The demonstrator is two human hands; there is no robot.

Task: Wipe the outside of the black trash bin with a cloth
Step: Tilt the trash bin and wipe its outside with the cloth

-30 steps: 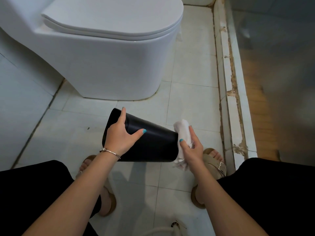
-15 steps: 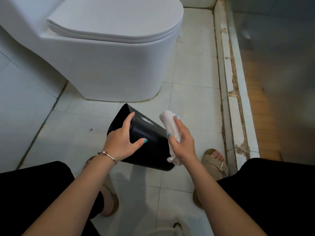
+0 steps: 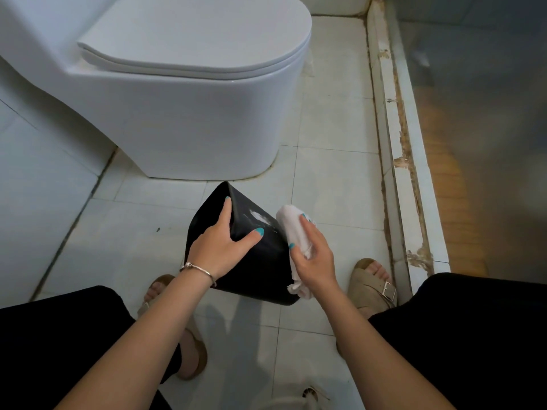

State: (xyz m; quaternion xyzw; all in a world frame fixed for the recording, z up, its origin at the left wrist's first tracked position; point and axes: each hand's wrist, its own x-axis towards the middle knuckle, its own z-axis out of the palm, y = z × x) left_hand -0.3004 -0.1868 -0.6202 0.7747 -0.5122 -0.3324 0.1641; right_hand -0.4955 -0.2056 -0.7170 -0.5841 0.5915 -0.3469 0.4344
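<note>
Down between the person's knees, the black trash bin [image 3: 254, 261] is held tilted above the tiled floor [image 3: 325, 161], just in front of the white toilet [image 3: 183, 113]. The left hand [image 3: 220, 247] grips the bin's upper edge, fingers laid along 1 face and thumb curled over the neighbouring face. The right hand [image 3: 313, 255] holds a white cloth [image 3: 293, 226] wrapped in its curled fingers and presses it against the bin's right side; the cloth's loose end hangs below the hand. A pale smear shows on the bin's top face near the cloth. A thin bracelet [image 3: 198, 269] circles the left wrist. 2 tan sandals [image 3: 373, 288] rest on the floor, 1 either side of the bin.
</note>
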